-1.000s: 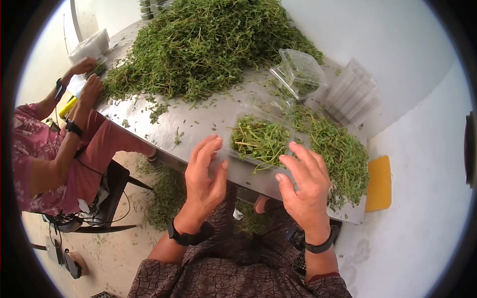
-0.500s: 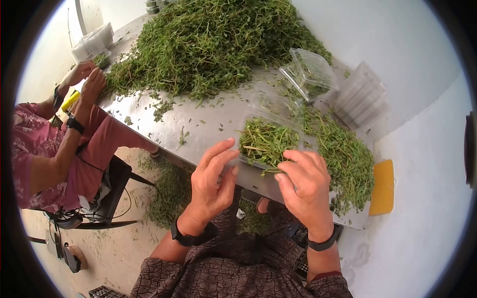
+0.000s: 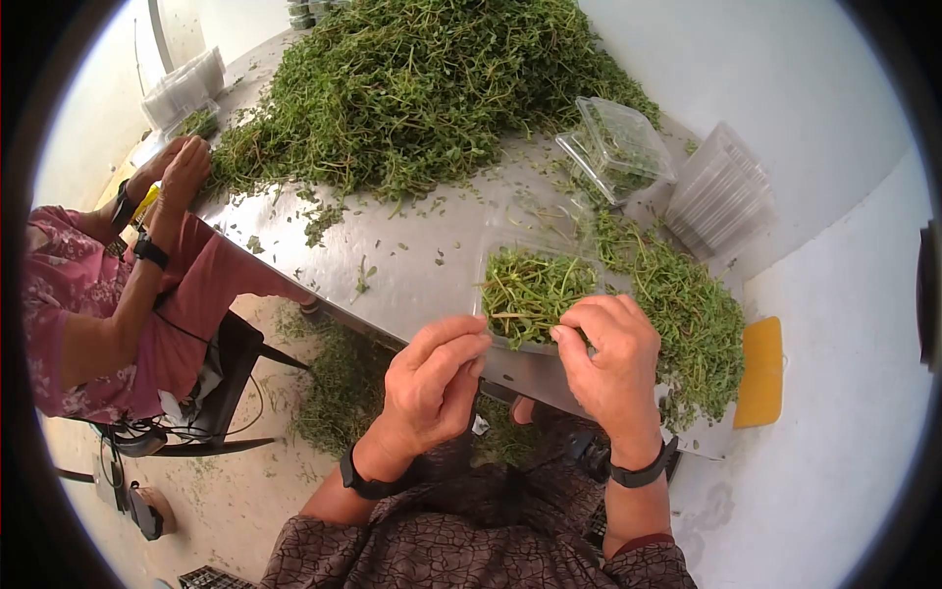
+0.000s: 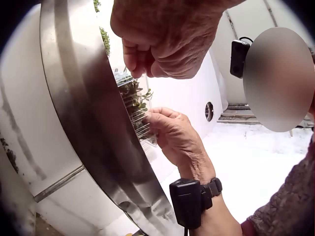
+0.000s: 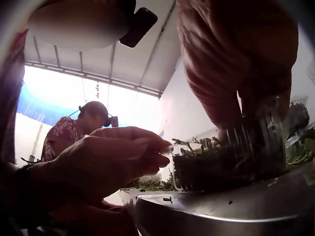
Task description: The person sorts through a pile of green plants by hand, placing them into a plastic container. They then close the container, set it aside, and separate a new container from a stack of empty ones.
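An uncovered clear container (image 3: 481, 285) filled with green sprigs (image 3: 535, 285) sits at the table's near edge. At its near left corner, my left hand (image 3: 432, 388) pinches the rim, fingertips drawn together; the right wrist view has this hand (image 5: 108, 160) beside the container wall (image 5: 179, 177). My right hand (image 3: 613, 363) bends over the near right side, thumb and fingers on the rim by the sprigs. In the left wrist view the right hand (image 4: 177, 137) is against the container's side, and the left hand (image 4: 167, 39) is above. The fingers partly hide the rim.
A large heap of greens (image 3: 392, 98) covers the table's back; a smaller pile (image 3: 687, 314) lies right. Behind are a clear box (image 3: 623, 147), stacked containers (image 3: 721, 191) and a yellow board (image 3: 758, 373). Another person (image 3: 108, 314) sits left.
Both hands have come down to the container's near side, and their spread fingers have closed in at its rim. The other person's hands have moved slightly closer together.
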{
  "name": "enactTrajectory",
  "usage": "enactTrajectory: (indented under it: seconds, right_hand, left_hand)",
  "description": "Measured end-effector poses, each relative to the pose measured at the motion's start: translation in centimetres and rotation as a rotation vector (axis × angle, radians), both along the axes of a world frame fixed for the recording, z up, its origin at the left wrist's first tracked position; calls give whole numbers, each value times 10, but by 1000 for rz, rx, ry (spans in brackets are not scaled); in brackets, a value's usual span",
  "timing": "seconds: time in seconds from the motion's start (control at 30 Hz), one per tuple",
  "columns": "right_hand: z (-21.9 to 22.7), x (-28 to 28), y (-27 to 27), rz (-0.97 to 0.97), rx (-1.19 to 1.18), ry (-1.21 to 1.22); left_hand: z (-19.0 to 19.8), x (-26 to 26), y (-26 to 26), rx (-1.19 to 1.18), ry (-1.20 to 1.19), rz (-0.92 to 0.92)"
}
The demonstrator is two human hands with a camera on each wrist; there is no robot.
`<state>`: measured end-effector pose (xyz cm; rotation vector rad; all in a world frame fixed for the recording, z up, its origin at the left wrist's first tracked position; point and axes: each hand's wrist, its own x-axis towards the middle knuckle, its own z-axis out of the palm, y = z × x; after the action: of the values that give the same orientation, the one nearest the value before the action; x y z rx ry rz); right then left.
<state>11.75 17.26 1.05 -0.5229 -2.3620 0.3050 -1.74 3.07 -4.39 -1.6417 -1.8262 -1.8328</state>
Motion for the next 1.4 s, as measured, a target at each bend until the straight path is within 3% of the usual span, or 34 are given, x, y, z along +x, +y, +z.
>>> enactTrajectory:
  seconds: [0.3, 0.67, 0.93, 1.03, 1.23, 1.4]
  right_hand:
    - [15, 12, -5, 16, 68, -18]
    - [3, 7, -12, 73, 96, -73]
    - [1, 7, -11, 102, 60, -56]
    - [-1, 7, -10, 110, 48, -48]
    - [-2, 8, -9, 120, 44, -39]
    - [1, 10, -8, 138, 48, -35]
  left_hand:
    - [1, -9, -1, -6, 35, 164]
    - [5, -8, 13, -120, -5, 71]
    - [14, -4, 15, -125, 472, 164]
    - [13, -4, 17, -175, 543, 196]
    - [19, -1, 23, -290, 526, 191]
    - [20, -6, 20, -214, 455, 139]
